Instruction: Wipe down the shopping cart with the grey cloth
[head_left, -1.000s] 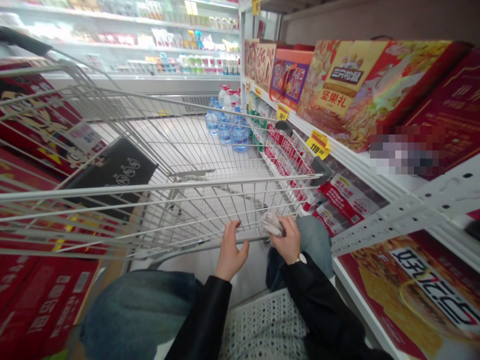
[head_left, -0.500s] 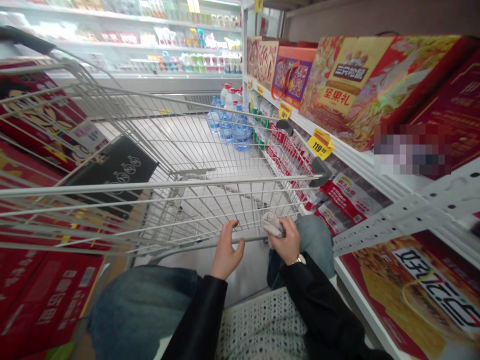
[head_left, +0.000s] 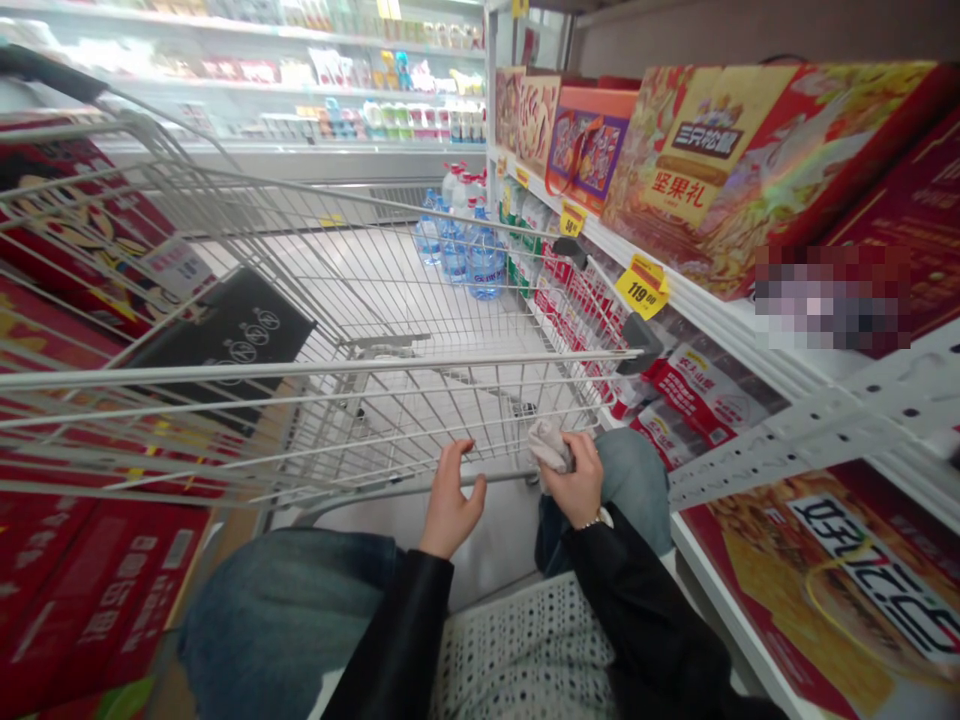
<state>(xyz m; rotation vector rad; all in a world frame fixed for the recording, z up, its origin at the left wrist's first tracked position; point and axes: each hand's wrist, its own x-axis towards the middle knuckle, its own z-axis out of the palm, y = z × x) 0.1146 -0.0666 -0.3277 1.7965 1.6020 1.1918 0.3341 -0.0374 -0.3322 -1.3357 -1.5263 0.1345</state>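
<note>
Evidently a wipe of the shopping cart's (head_left: 375, 395) bottom rail (head_left: 510, 477) is in hand: a crumpled cloth (head_left: 547, 445) is pinched in the right hand (head_left: 579, 482) and pressed to the rail. The left hand (head_left: 450, 505) is laid loosely beside it, thumb spread. A further stroke would call for steady pressure along the thin bar.

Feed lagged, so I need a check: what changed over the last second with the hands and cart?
The left hand edged slightly left along the cart, still open against its wires. Nothing was taken or let go. The right hand keeps the cloth pressed to the cart; the cart stayed put.
</note>
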